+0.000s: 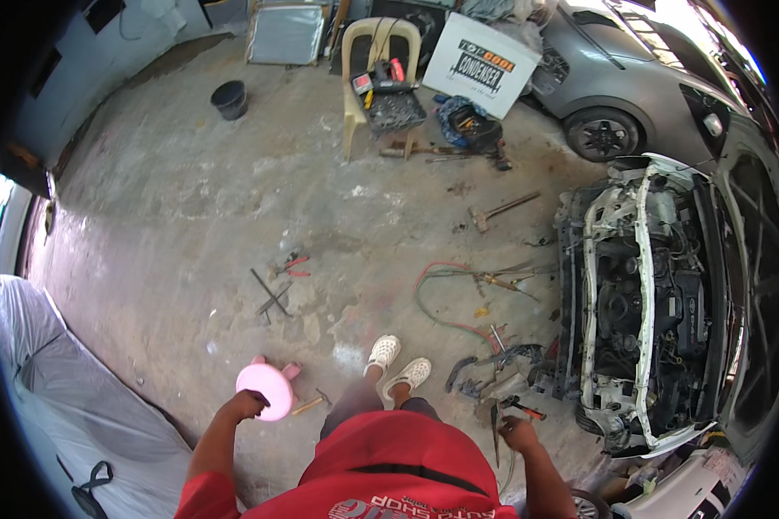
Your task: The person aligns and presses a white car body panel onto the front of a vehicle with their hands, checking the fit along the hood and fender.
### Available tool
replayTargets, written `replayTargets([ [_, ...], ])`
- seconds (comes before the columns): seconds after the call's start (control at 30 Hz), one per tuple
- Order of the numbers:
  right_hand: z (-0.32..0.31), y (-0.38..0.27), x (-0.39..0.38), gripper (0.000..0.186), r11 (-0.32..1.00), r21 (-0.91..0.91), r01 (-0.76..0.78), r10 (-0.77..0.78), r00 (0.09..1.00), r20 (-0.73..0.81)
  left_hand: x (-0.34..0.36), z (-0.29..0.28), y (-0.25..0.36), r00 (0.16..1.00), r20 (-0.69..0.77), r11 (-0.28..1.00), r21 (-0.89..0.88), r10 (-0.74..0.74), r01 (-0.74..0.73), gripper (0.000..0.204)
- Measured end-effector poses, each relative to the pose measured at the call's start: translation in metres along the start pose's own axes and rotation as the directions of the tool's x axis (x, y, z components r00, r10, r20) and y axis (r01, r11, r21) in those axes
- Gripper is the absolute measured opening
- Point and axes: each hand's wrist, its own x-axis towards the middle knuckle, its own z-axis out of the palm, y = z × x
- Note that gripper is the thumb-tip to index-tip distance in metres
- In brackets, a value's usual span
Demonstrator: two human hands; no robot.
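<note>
My left hand (253, 403) is closed on the near edge of a round pink plastic stool (267, 386). The stool appears tipped, its legs pointing away from me. Low on the right, my right hand (518, 432) has curled fingers against a long, dark, narrow tool (496, 434) that hangs pointing down; its exact kind is unclear. Just beyond those fingers is a hammer (525, 407) with a black and orange handle. Whether the hand touches it cannot be made out. Another hammer (312, 403) with a wooden handle lies on the floor right of the stool.
To the right stands an opened car front (640, 303), with hoses (424, 281) and loose dark parts (493, 368) on the floor beside it. A sledgehammer (502, 211), red-handled pliers (294, 266) and a cross wrench (272, 294) lie ahead. Farther off are a chair (351, 112) and a bucket (230, 100).
</note>
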Motion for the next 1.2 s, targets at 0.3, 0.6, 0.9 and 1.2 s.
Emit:
replayTargets([
  [0.3,0.095,0.021,-0.052,0.065,0.965,0.227,0.129,-0.222,0.862,0.456,-0.02,0.13,-0.009,0.719,0.654,0.79,0.56,-0.237,-0.249,0.066],
  [0.6,0.024,0.042,-0.011,0.064,0.963,0.265,0.037,-0.072,0.99,0.122,-0.032,0.081,0.088,0.885,0.438,0.804,0.577,-0.154,-0.145,0.066],
  [0.9,-0.044,0.011,-0.003,0.062,0.935,0.345,-0.086,0.07,0.996,0.059,0.033,-0.005,0.193,0.904,0.413,0.758,0.624,-0.11,-0.193,0.066],
  [1.2,-0.174,-0.046,-0.038,0.061,0.883,0.346,-0.316,0.318,0.947,0.053,0.095,-0.121,0.227,0.797,0.552,0.643,0.708,-0.247,-0.291,0.066],
])
